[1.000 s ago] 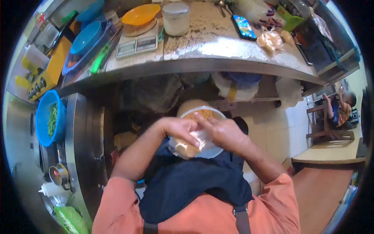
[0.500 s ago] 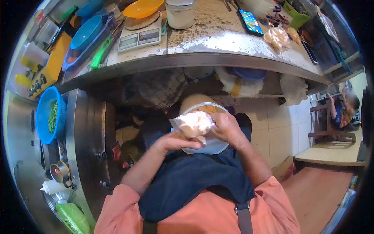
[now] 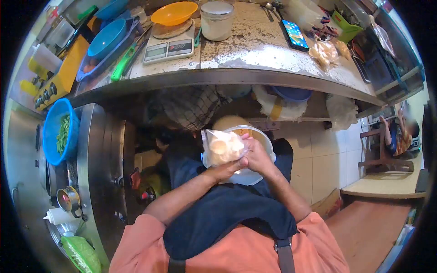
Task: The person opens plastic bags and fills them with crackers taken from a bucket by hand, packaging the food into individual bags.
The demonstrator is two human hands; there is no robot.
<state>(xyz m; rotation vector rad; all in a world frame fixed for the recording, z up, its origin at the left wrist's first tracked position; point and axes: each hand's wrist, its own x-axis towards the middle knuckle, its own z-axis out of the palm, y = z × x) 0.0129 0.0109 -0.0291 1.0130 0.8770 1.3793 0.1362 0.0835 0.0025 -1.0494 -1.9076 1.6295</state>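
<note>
A clear plastic bag [image 3: 224, 146] filled with pale, round, flat pieces is held over a whitish bucket [image 3: 271, 144] between my knees. My right hand [image 3: 258, 155] is closed around the gathered right end of the bag. Below the bag, my left hand [image 3: 227, 170] is closed against its lower edge, its fingertips meeting my right hand. Something orange-brown shows inside the bucket near its far rim; the bag and hands hide most of the inside.
On the counter ahead are a digital scale [image 3: 169, 51], an orange bowl [image 3: 174, 13], a lidded jar [image 3: 216, 22], a phone [image 3: 295, 34] and another bag of pale pieces [image 3: 324, 53]. A blue basin [image 3: 53, 136] of green vegetables stands left. A person [image 3: 401, 136] sits far right.
My left hand has moved right and up, from beneath the bag to against my right hand. The bag has tilted more upright. The view has shifted slightly.
</note>
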